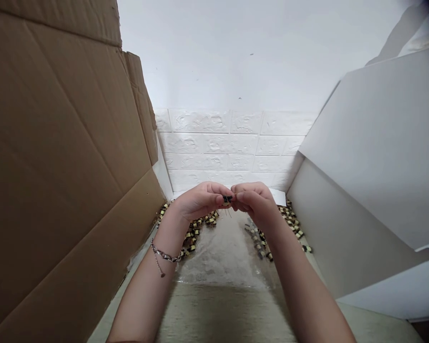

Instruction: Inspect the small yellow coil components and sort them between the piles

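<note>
A tall brown cardboard panel (67, 157) lines the left side of a pale counter (229, 314), where loose black-and-yellow parts (193, 236) lie scattered below a person's left hand (200, 199), a silver chain bracelet (164, 256) around the wrist. The left grip holds a small component (228, 198), black and yellow with thin wires hanging beneath it, raised above a clear plastic sheet (225, 257) and in front of a white brick-patterned wall (218, 143). The right hand (255, 197) meets it from the other side, its grip pinched narrow on the component's right end; which bit lies between those fingertips is hidden. Beyond the right wrist, a white card (279, 196) sits near more of the parts, scattered beside a white panel (375, 133) at far right.
</note>
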{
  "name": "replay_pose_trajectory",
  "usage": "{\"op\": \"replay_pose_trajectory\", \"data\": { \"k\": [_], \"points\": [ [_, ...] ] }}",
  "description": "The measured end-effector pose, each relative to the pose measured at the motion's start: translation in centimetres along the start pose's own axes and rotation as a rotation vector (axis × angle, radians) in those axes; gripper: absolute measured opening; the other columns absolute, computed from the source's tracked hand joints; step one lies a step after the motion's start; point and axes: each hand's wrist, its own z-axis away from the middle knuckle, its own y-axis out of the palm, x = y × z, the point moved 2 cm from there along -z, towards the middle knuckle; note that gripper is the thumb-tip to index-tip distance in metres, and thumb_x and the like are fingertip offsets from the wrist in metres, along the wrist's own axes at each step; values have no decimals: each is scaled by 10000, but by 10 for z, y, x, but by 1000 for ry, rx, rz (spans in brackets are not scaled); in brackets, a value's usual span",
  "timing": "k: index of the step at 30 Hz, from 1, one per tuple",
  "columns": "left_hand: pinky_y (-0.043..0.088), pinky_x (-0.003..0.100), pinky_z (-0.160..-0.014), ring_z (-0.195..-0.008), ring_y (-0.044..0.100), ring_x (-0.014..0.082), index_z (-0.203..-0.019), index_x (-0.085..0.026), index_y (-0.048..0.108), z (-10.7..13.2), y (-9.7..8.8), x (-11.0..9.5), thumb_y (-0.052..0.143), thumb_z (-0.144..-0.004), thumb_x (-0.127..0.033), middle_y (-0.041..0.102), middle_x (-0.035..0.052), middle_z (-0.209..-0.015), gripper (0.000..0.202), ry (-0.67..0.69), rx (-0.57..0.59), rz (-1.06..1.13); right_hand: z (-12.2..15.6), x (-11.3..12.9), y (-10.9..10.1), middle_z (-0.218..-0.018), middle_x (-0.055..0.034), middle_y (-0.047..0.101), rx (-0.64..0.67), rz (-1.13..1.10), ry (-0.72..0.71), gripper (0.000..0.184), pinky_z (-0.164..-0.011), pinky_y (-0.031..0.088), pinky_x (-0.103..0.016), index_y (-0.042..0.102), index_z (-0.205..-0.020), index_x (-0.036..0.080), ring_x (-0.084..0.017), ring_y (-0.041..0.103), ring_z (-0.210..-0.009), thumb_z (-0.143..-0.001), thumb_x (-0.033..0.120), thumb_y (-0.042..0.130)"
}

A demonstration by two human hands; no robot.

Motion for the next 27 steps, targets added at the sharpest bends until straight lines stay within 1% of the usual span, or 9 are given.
{"op": "replay_pose_trajectory", "data": {
  "k": [4,7,11,14,17,20,23,26,27],
  "points": [
    [382,270,-745,-708,541,119,-713,-123,651,-2,-8,6,759,-482,-374,605,25,-678,358,-31,-67,24,-4,-4,-1,-415,50,285,-19,-48,55,264,-431,163,-244,348,-410,178,-70,265,-423,-650,217,453],
    [390,272,-765,-717,531,117,-712,-119,640,-4,-11,9,745,-495,-402,576,12,-661,371,-17,-74,58,-5,-3,-2,-436,55,278,-32,-11,66,270,-420,150,-236,336,-437,178,-63,251,-425,-674,236,450],
    [404,252,-758,-714,522,96,-728,-122,630,-5,-10,10,705,-567,-406,556,6,-687,334,5,-44,109,-6,0,-6,-472,52,290,-72,137,12,279,-425,179,-223,332,-470,175,-60,266,-439,-722,258,420],
    [420,252,-750,-699,516,81,-744,-122,625,-5,-8,9,685,-602,-392,546,5,-706,311,17,-56,141,-5,2,-10,-483,50,299,-125,301,-28,282,-447,212,-223,346,-480,170,-61,281,-456,-744,253,402],
    [433,264,-747,-684,514,76,-757,-128,622,-5,-8,8,692,-596,-381,539,2,-707,308,27,-81,179,-4,4,-13,-487,51,280,-192,495,-78,283,-471,227,-226,335,-492,171,-67,282,-482,-760,233,397],
    [438,269,-747,-683,517,78,-771,-134,620,-6,-9,8,708,-577,-372,534,-3,-695,319,27,-111,214,-2,6,-15,-497,51,266,-218,598,-125,287,-483,233,-227,316,-507,174,-72,282,-503,-776,229,396],
    [440,273,-748,-681,519,79,-759,-132,619,-6,-10,8,712,-565,-380,529,-7,-683,328,30,-120,229,-2,7,-16,-520,53,315,-238,587,-134,243,-496,256,-221,369,-563,173,-72,306,-518,-791,248,409],
    [442,269,-739,-676,514,76,-746,-130,618,-6,-8,7,712,-561,-387,522,-8,-686,330,35,-112,222,-3,8,-16,-608,48,416,-271,508,-157,96,-523,306,-213,482,-727,183,-72,360,-549,-779,259,455],
    [442,267,-736,-677,511,75,-745,-129,617,-6,-8,7,711,-561,-388,519,-8,-689,331,36,-109,216,-3,9,-16,-657,40,459,-274,488,-169,87,-541,328,-214,511,-789,187,-73,388,-570,-773,264,474]
  ]
}}
